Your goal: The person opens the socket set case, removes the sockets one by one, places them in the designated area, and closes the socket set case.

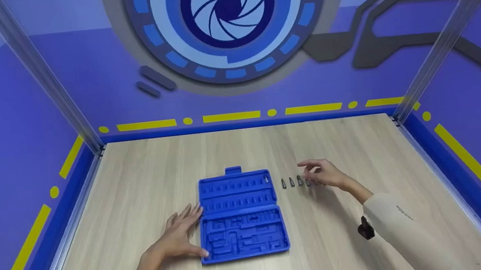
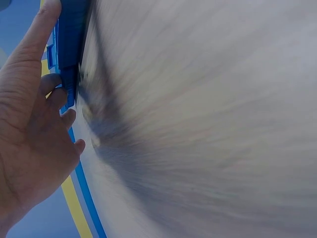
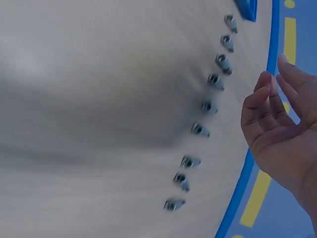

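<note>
A blue plastic tool case (image 1: 241,210) lies unfolded on the table, with moulded slots in both halves. One small metal bit (image 1: 266,179) sits in the top right slot of the far half. My left hand (image 1: 179,237) rests along the case's left side, thumb at the near corner and fingertips by the hinge line. To the right of the case stands a row of several small metal bits (image 1: 291,182), tapered at one end; the right wrist view shows the row (image 3: 208,107) whole. Over this row hovers my right hand (image 1: 326,174), fingers loosely bent, nothing between them.
The pale wooden table (image 1: 146,171) is bounded by blue walls (image 1: 237,104) at the back and both sides. Metal posts (image 1: 403,111) rise at the rear corners. A dark strap piece (image 1: 365,229) hangs at my right sleeve.
</note>
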`<action>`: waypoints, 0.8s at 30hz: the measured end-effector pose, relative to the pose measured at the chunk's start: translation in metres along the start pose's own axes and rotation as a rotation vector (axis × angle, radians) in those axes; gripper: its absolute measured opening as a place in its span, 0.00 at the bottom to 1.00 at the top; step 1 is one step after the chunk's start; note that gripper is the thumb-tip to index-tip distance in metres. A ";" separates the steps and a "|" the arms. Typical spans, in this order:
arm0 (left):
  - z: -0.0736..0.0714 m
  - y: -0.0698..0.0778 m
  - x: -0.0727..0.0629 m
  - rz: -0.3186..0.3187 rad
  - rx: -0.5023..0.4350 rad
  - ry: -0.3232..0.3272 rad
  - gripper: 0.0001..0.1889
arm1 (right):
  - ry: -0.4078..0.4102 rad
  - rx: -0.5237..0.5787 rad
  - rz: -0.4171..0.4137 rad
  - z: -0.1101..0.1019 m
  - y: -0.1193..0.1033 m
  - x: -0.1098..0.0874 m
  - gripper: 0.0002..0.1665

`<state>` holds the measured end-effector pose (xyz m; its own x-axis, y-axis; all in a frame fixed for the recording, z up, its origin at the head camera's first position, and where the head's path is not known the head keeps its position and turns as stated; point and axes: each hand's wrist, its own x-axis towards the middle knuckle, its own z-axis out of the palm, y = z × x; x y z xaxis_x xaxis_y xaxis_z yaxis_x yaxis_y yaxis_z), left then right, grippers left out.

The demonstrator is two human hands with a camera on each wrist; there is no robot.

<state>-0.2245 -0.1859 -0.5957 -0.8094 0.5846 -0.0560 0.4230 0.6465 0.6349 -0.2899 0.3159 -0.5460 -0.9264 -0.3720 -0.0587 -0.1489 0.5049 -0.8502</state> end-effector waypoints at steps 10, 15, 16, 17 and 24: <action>0.000 -0.001 0.002 0.026 0.008 0.014 0.70 | -0.052 0.046 -0.026 0.033 -0.023 0.030 0.24; 0.000 -0.001 0.003 0.019 0.017 0.005 0.70 | -0.069 0.059 -0.022 0.047 -0.025 0.042 0.24; 0.000 0.000 0.003 0.019 0.021 0.003 0.70 | -0.070 0.054 -0.020 0.050 -0.025 0.044 0.24; 0.000 0.000 0.003 0.019 0.025 0.001 0.70 | -0.069 0.048 -0.017 0.052 -0.025 0.046 0.23; -0.001 0.002 0.000 0.010 0.021 0.000 0.69 | -0.067 -0.064 -0.066 0.064 -0.024 0.058 0.20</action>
<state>-0.2244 -0.1852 -0.5939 -0.8055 0.5906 -0.0496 0.4392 0.6510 0.6191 -0.3181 0.2319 -0.5625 -0.8890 -0.4560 -0.0407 -0.2323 0.5259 -0.8182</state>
